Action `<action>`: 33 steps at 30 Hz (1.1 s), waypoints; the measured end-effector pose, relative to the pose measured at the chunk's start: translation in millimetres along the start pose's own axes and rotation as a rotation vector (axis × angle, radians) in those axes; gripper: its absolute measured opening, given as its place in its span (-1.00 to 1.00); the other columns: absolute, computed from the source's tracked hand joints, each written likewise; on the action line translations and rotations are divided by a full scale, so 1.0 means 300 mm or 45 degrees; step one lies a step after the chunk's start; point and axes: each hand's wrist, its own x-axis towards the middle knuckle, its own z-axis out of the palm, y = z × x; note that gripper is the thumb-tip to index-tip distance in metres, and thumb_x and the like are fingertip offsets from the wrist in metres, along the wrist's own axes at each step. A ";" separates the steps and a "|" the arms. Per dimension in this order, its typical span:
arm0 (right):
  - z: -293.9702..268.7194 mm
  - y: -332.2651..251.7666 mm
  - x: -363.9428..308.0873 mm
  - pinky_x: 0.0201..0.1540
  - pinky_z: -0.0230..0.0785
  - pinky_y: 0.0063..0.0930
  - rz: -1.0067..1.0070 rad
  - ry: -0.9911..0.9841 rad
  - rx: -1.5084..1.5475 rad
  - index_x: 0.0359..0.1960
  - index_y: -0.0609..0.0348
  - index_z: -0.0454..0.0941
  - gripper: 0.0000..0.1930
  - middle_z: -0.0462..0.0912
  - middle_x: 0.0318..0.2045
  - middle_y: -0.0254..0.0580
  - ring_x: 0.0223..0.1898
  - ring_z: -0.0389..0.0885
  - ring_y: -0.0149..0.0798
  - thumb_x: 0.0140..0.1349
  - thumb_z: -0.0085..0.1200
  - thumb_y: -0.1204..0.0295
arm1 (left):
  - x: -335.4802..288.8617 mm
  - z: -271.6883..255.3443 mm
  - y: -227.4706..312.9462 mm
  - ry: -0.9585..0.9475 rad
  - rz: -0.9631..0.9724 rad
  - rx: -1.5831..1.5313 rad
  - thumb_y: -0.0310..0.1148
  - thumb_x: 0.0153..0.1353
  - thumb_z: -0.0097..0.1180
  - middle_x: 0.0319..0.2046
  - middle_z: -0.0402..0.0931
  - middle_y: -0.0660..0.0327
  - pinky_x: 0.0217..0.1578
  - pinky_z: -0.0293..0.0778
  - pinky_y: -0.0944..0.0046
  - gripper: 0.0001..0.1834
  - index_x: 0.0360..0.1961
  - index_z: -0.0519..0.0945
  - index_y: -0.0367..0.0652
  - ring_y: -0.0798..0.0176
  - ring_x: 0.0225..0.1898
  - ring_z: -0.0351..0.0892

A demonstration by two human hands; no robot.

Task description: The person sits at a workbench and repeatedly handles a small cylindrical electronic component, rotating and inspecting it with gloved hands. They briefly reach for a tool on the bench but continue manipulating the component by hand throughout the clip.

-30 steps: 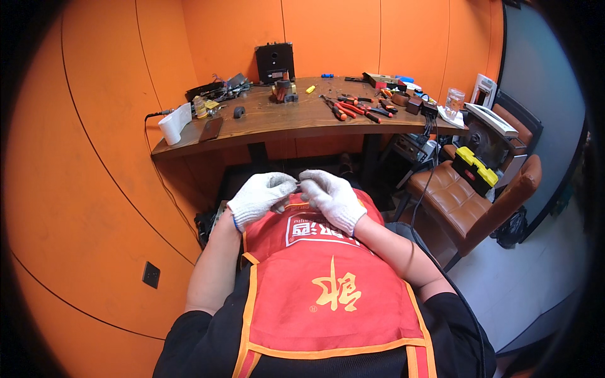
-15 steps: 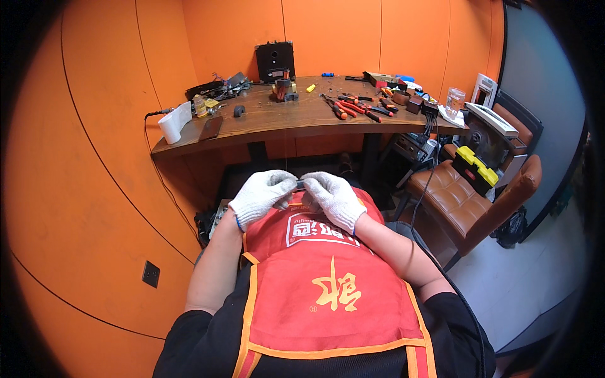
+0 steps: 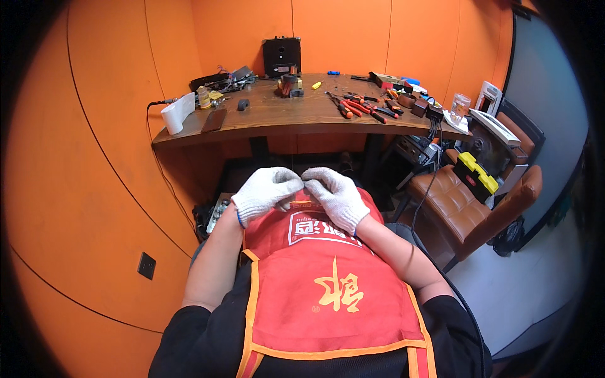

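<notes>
both gloved hands meet at the top edge of the red apron (image 3: 328, 283), just above its white printed patch, over the person's lap. the left hand (image 3: 268, 192) in a white knit glove is curled, its fingertips (image 3: 296, 186) pinching toward the middle; the right hand (image 3: 337, 198), gloved the same way, is curled too, with its fingertips touching those of the left. whatever is pinched between them is too small to make out, so i cannot tell what either hand is grasping, only that both are clenched fingertip to fingertip. the apron has orange trim and a gold emblem lower down, and lies over a black shirt with bare forearms coming up on each side.

beyond the hands stands a wooden desk (image 3: 277, 120) against an orange wall. on it, at the left end, lies a white roll of tape or paper (image 3: 178, 112) beside a dark flat phone-like slab (image 3: 214, 120). at the back sits a black box-shaped device (image 3: 282, 57). red-handled pliers and other tools (image 3: 356, 106) are scattered toward the right, near a clear glass (image 3: 460, 104). to the right of the desk is a brown leather chair (image 3: 472, 208) with a yellow and black case (image 3: 477, 172) on it.
</notes>
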 end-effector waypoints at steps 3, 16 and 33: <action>0.001 0.003 0.003 0.04 0.56 -0.49 -0.307 0.048 -0.307 0.11 0.28 0.61 -0.74 0.73 -0.10 -0.18 -0.08 0.69 -0.37 0.49 0.14 0.43 | 0.005 -0.012 -0.001 0.004 -0.025 -0.068 -0.18 0.48 0.21 -0.40 0.63 0.30 -0.38 0.55 0.44 -0.67 0.00 0.70 -0.27 0.48 -0.43 0.58; -0.096 0.019 0.020 -0.23 0.46 -0.59 0.271 0.060 0.279 0.12 0.30 0.60 -0.70 0.70 -0.30 -0.30 -0.32 0.59 -0.49 0.59 0.01 0.32 | 0.162 0.046 0.027 -0.169 0.183 -0.056 -0.21 0.47 0.22 -0.36 0.64 0.32 -0.33 0.50 0.40 -0.71 -0.06 0.71 -0.25 0.49 -0.38 0.54; -0.061 -0.016 0.050 -0.13 0.53 -0.56 0.244 0.031 -0.040 0.19 0.29 0.54 -0.69 0.68 -0.17 -0.27 -0.22 0.62 -0.46 0.55 0.09 0.38 | 0.142 0.007 -0.054 -0.259 0.146 -0.108 -0.31 0.45 0.21 -0.33 0.66 0.28 -0.39 0.51 0.44 -0.68 0.08 0.63 -0.32 0.48 -0.41 0.56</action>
